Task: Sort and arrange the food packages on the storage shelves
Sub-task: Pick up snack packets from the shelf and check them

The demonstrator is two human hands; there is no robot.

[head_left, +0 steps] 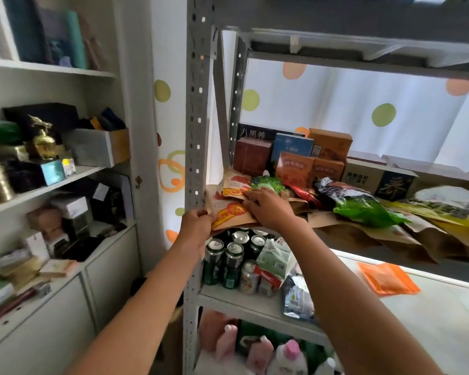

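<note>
Now the left hand (pixel 197 220) is gripping the paper packets (pixel 228 209) at frame centre while the right hand (pixel 266 208) is pressing flat-fingered; squaring edges against the shelf (pixel 336 228) corner would probably help.

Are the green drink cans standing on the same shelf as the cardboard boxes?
No, the green cans stand one shelf below the cardboard boxes.
</note>
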